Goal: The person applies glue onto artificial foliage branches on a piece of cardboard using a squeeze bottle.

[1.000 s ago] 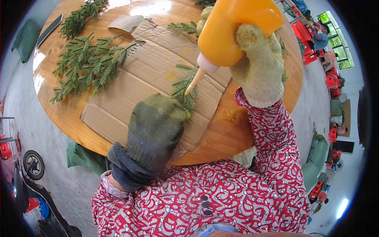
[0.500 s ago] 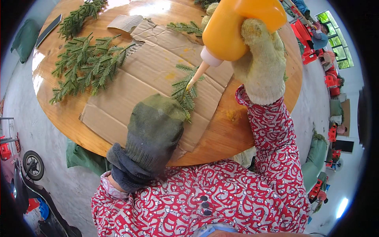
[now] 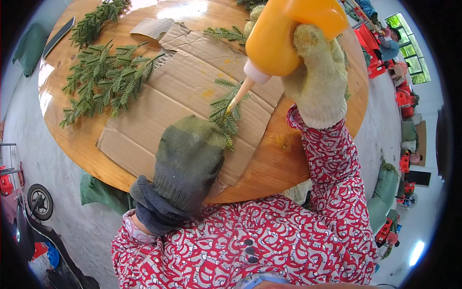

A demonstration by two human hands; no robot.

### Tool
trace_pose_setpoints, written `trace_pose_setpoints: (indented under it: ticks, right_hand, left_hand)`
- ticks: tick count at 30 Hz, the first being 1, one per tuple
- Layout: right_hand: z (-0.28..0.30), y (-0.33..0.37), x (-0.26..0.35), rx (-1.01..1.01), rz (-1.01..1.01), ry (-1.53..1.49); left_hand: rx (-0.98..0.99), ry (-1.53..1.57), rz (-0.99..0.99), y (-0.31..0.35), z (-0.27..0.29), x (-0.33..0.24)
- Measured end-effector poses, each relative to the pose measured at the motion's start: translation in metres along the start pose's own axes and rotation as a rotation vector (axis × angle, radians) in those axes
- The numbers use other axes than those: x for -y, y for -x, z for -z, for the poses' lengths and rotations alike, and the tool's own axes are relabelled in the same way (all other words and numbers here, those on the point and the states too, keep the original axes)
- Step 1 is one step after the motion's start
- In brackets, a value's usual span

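Orange bottle point(image 3: 274, 43) is gripped in the right hand point(image 3: 317, 72) and tipped downward, probably so that its nozzle point(image 3: 238, 98) can meet the small sprig point(image 3: 231, 127). The left hand point(image 3: 192, 144), in dark glove, rests by the sprig's near end, perhaps for steadying it; its fingers are hidden, so I cannot tell its grip. Right forearm reaches far, left one bends inward. Cardboard point(image 3: 192, 72) under the sprig perhaps protects the counter point(image 3: 288, 164). Farther left lie branches point(image 3: 106, 79).

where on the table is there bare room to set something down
Bare cardboard lies between the big branches and the small sprig. Bare table borders the cardboard's lower right edge. Crowded: around the sprig, between left hand and bottle.
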State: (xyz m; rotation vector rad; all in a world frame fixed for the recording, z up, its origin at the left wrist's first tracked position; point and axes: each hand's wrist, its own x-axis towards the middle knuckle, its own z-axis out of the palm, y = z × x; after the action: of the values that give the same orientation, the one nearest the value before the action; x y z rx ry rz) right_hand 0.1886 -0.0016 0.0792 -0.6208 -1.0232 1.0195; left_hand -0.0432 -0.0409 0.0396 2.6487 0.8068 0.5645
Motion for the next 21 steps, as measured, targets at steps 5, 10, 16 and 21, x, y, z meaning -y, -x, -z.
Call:
trace_pose_setpoints:
  ticks: [5,10,16,21]
  right_hand:
    - [0.001,-0.001,-0.001,-0.004,-0.005,-0.009]
    - [0.003,-0.002,-0.004,-0.053,0.014,-0.009]
    - [0.006,-0.005,0.000,0.031,0.036,-0.007]
    - [0.009,-0.006,-0.001,0.022,0.029,0.019]
  left_hand:
    - [-0.030,0.044,-0.001,0.003,-0.004,0.003]
    - [0.035,0.010,0.031,-0.002,0.003,-0.001]
    - [0.020,0.001,0.005,0.001,0.002,-0.001]
    - [0.016,0.034,0.011,0.002,-0.002,0.001]
